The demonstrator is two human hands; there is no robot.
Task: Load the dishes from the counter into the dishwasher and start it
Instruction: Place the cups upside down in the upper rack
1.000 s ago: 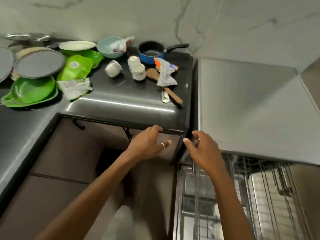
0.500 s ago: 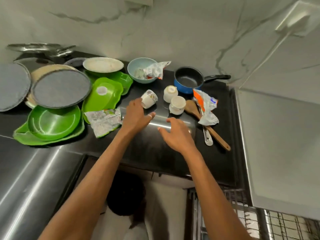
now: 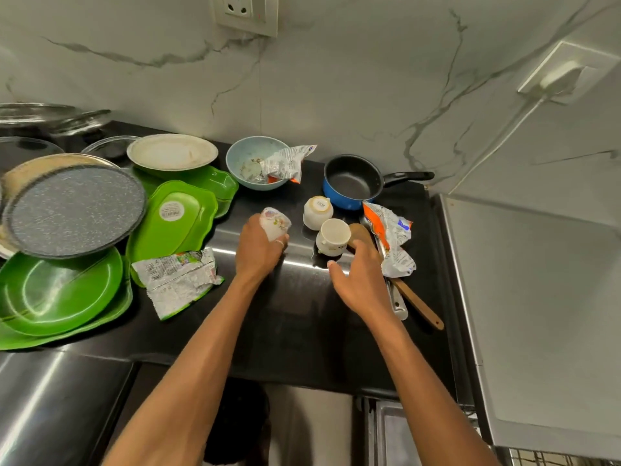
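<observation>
Over the counter [image 3: 302, 331], left hand [image 3: 258, 250] grips cup [image 3: 275, 223], right hand [image 3: 361, 280] hovers.

Bare counter [image 3: 302, 331] is lying open at lower centre, while green plates [image 3: 60, 297] and a wrapper [image 3: 174, 280] are crowding the left and cups [image 3: 334, 235] and a wooden spoon [image 3: 418, 302] the right

A green wrapper [image 3: 176, 280] is seen lying flat at the left. A silver wrapper [image 3: 285, 163] is seen crumpled farther back, and an orange wrapper [image 3: 389, 243] at the right. A socket [image 3: 245, 11] is set in the marble wall [image 3: 336, 79], where a plug [image 3: 564, 77] is also fitted.
</observation>
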